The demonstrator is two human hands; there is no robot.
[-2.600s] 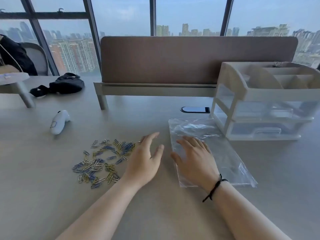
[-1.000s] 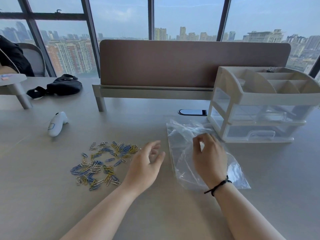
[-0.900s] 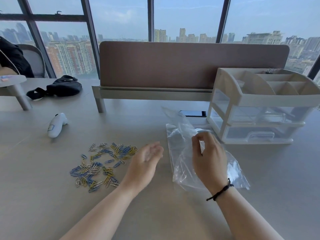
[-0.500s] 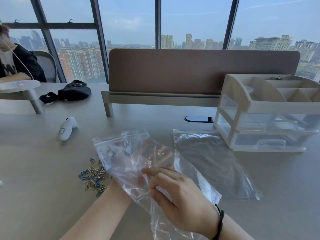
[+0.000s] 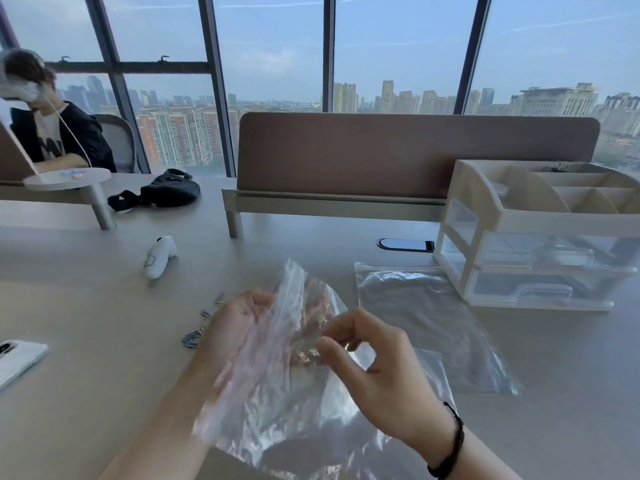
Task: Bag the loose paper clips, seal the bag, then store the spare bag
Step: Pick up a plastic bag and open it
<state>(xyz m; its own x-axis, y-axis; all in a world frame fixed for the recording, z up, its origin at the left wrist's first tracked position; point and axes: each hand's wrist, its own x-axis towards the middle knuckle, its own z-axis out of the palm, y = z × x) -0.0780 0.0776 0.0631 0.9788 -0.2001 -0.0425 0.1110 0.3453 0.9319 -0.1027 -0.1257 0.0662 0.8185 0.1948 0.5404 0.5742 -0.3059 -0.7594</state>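
Both my hands hold a clear plastic bag [image 5: 277, 403] above the table in front of me. My left hand [image 5: 235, 327] grips its left edge near the top, and my right hand [image 5: 374, 368] pinches the other side between thumb and fingers. The bag is crumpled and blurred. Blue and yellow paper clips [image 5: 195, 332] lie on the table just left of my left hand, most of them hidden behind the hand and the bag. A second clear bag [image 5: 426, 323] lies flat on the table to the right.
A beige organizer with clear drawers [image 5: 540, 237] stands at the right. A white controller [image 5: 157, 258], a white phone [image 5: 17, 358] at the left edge, a black pouch [image 5: 162, 194] and a brown desk divider [image 5: 398, 154] are around. A person sits at the far left.
My right hand lifted one bag off the flat one and brought it left over the clips. My left hand took its other edge. The view has tilted up.
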